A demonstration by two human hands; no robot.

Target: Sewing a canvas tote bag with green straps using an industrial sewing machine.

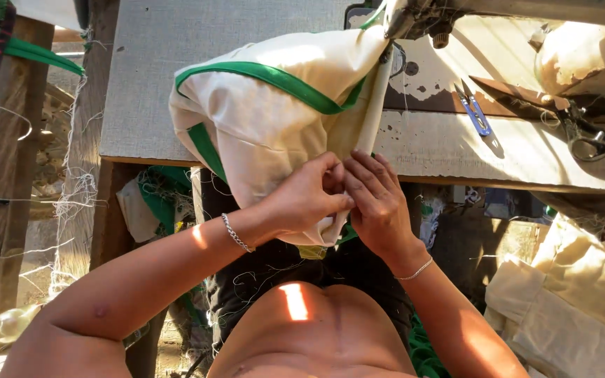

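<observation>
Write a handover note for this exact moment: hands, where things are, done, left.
Left hand: pinching the cream cloth at its lower edge.
Right hand: grip shut on the same edge, fingertips meeting the left hand's.
Cloth: cream with green trim, bunched on the table, its far end up at the sewing machine; a narrow strip runs from the machine down to the hands.
Snips and scissors lie on the table to the right, untouched.
Done: green trim already on the cloth.
Left: the edge in the hands appears not yet fed to the machine.

hands [344,199]: 2 | bracelets [235,233]: 2 | scissors [568,115]: 1 | thread snips [475,112]: 1
</observation>
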